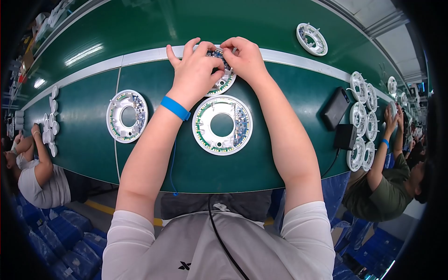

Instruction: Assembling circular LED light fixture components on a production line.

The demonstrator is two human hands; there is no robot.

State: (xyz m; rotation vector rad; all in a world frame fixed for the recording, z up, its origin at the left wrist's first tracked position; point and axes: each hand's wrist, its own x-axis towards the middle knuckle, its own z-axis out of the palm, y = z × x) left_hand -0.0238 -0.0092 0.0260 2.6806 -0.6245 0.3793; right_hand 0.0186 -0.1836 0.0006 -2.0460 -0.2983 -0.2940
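Both my hands are over a white ring-shaped housing [229, 87] with a circuit board, lying across the metal strip ahead of me. My left hand [193, 70] is on its left side, thumb and forefinger bent together over the board, other fingers spread. At the upper right rim, my right hand [245, 57] has its thumb and forefinger pressed together by the board. What either pinch holds is hidden. Closer to me lies a second white ring housing [200, 133] with a blue board and small lights around its edge. A similar ring housing [112, 119] lies to the left.
Another ring [300, 35] lies on the far green surface. To the right are a black power bank [335, 108], a black box [345, 136] with a cable and several stacked ring housings [358, 116]. Co-workers sit left and right. A blue wrist strap's cord [171, 168] hangs over the table edge.
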